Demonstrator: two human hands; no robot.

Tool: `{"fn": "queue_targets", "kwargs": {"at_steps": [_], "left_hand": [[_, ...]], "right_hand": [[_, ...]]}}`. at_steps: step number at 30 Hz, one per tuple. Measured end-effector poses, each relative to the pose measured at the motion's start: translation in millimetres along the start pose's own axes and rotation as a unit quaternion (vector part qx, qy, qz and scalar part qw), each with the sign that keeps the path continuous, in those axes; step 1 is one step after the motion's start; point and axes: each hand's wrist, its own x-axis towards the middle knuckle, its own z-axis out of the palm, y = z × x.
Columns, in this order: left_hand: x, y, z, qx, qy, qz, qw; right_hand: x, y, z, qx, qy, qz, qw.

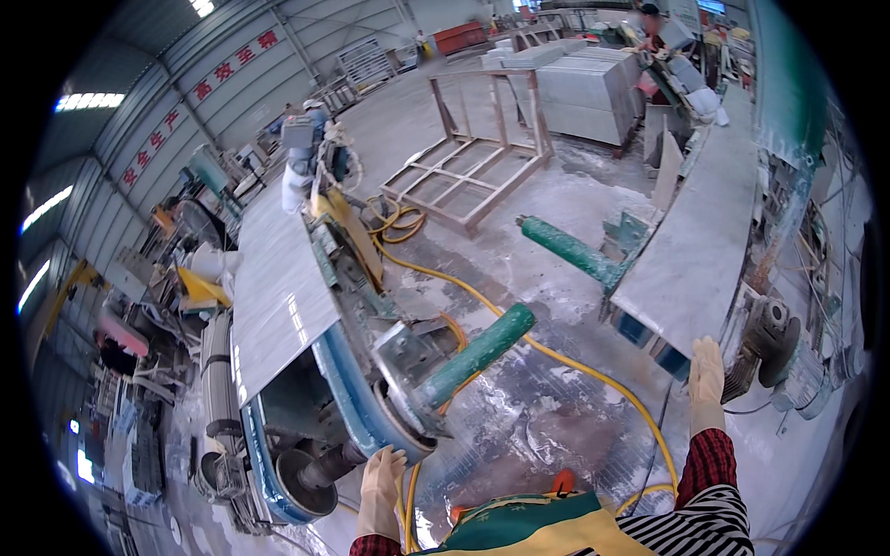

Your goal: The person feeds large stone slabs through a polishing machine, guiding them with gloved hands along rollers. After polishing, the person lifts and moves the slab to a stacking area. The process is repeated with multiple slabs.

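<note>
My left hand (378, 486), in a pale rubber glove, is at the near end of the left conveyor, its fingertips by the edge of the blue belt (357, 394). Its fingers look loosely extended, with nothing visible in them. A long grey-white slab (283, 269) lies on that conveyor and overhangs the roller end. On the right, my gloved right hand (706, 372) has its fingers stretched out beside the near corner of another grey slab (695, 250). Whether it touches the slab is unclear. Blue belt shows beneath this slab too.
Green rollers (482, 354) jut into the aisle between the conveyors. A yellow hose (593, 366) winds across the wet floor. Farther off stand a metal frame (471, 221) and stacked slabs (593, 88). A motor (774, 320) sits beside the right conveyor. Other people work at the back.
</note>
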Motion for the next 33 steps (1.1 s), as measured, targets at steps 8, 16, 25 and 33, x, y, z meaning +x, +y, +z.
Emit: {"fn": "queue_targets", "kwargs": {"at_steps": [8, 16, 25, 33], "left_hand": [[22, -44, -169, -0.102, 0.188, 0.14, 0.967], [48, -47, -319, 0.311, 0.263, 0.31, 0.859], [71, -70, -378, 0.474, 0.215, 0.236, 0.821], [53, -55, -374, 0.549, 0.193, 0.278, 0.764]], "right_hand": [[-140, -94, 74, -0.074, 0.065, 0.248, 0.964], [-209, -352, 102, 0.029, -0.168, 0.083, 0.982], [-134, -592, 112, 0.176, -0.159, -0.202, 0.95], [-108, -702, 155, 0.198, -0.164, -0.363, 0.896]]}}
